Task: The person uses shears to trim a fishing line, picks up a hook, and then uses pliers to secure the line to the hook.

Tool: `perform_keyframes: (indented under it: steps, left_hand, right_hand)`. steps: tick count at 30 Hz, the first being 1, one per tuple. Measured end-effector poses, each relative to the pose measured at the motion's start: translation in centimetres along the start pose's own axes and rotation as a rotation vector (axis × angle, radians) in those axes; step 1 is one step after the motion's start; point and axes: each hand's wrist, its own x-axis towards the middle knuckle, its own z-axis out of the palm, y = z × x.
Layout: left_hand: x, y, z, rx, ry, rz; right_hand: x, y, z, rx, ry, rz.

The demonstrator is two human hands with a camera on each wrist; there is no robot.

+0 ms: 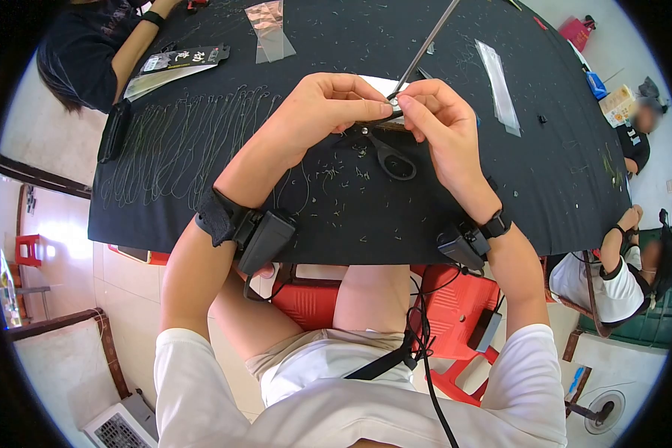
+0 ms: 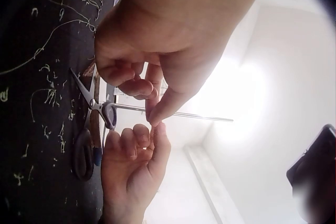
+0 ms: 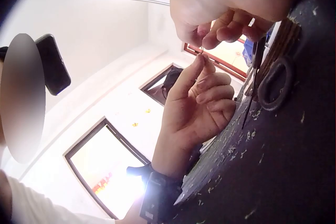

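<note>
In the head view the left hand [image 1: 317, 108] and right hand [image 1: 444, 123] meet fingertip to fingertip above the black cloth. Each pinches with thumb and forefinger; between them, in the right wrist view, is a tiny thin piece [image 3: 202, 49], too small to identify. The left wrist view shows both thumbs nearly touching, other fingers curled. Below the hands lie black-handled scissors [image 1: 396, 163], spread apart, beside a wooden block with a white top [image 1: 377, 84]. A thin metal rod [image 1: 429, 46] slants up behind the fingers.
Rows of looped thin line [image 1: 179, 142] lie on the black cloth [image 1: 336, 224] at left, with packets [image 1: 175, 61] behind. A clear plastic sleeve [image 1: 499, 86] lies at right. Short line clippings are scattered about. People sit at the left and right; a red stool [image 1: 455, 313] stands below.
</note>
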Motion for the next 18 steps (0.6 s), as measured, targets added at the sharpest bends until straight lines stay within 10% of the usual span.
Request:
perform_keyframes:
  steps: [18]
  left_hand:
    - [0.03, -0.09, -0.05, -0.011, -0.015, 0.007]
  right_hand:
    - [0.01, 0.2, -0.15, -0.007, -0.046, 0.062]
